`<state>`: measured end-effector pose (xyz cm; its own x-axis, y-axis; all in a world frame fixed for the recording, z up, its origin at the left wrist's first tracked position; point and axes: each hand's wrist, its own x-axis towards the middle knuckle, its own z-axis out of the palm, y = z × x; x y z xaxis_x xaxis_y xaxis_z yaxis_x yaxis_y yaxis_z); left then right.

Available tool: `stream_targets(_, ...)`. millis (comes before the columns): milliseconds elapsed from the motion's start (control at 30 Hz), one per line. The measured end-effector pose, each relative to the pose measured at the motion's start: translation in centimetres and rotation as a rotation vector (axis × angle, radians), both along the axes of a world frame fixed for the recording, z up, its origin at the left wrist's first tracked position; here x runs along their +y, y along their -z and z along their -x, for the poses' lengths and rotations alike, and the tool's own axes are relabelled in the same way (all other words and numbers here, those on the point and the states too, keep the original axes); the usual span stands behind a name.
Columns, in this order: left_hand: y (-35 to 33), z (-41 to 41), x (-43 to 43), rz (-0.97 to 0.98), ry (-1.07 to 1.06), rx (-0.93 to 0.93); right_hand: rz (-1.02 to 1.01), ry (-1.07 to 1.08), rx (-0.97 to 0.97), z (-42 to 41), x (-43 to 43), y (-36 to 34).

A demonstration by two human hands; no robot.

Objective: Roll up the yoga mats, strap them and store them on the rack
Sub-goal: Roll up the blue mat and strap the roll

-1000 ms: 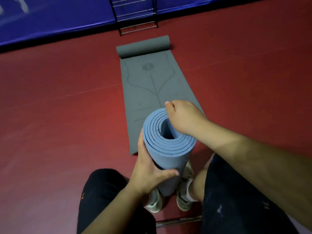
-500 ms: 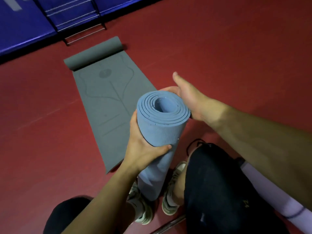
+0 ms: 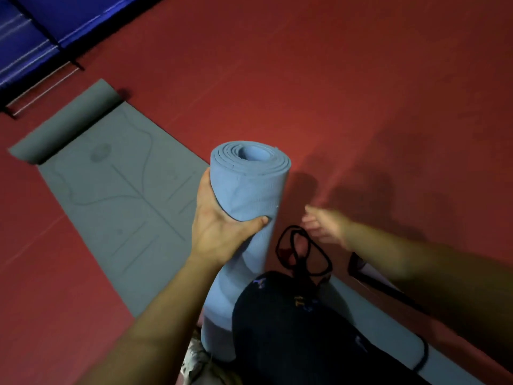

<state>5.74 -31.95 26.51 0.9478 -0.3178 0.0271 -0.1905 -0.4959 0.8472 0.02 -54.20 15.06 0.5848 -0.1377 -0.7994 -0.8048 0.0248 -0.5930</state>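
Note:
A rolled light-blue yoga mat [image 3: 247, 190] stands on end in front of my knees. My left hand [image 3: 222, 226] grips it around the middle, thumb across the front. My right hand [image 3: 324, 226] is off the mat, blurred, fingers spread low over the red floor just right of a black strap [image 3: 304, 252] that lies looped there. A grey yoga mat [image 3: 111, 207] lies flat to the left, its far end partly rolled. Another rolled pale mat [image 3: 383, 323] with a black strap around it lies at the lower right.
A metal rack [image 3: 41, 87] stands at the far left against blue wall padding [image 3: 41, 29]. Red floor [image 3: 361, 93] stretches ahead and right. My dark-trousered knee [image 3: 291, 329] is in front of the blue mat's lower end.
My right hand left the top of the blue roll and dropped to the floor beside the black strap. My view swung right, bringing the strap and pale mat into sight. My left hand kept its grip.

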Motion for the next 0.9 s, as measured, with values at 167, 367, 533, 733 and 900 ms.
stream_targets(167,2.1,-2.6,-2.2,-0.016,0.015,0.014,0.263,-0.27,0.157,4.3,0.1,10.7)
stream_targets(367,3.9,-5.0,-4.2,-0.073,0.053,0.016,0.368,-0.441,0.227,4.0,0.0,16.0)
stream_targets(533,4.8,-6.2,-4.9,-0.093,0.071,-0.003,0.533,-0.518,0.169,2.0,-0.9,18.6)
stream_targets(733,5.5,-6.8,-5.2,-0.095,0.072,0.005,0.568,-0.796,0.256,2.1,-0.6,22.9)
stream_targets(900,5.3,-6.6,-4.7,-0.1,0.082,0.005,0.551,-0.8,0.298,3.0,0.6,24.9)
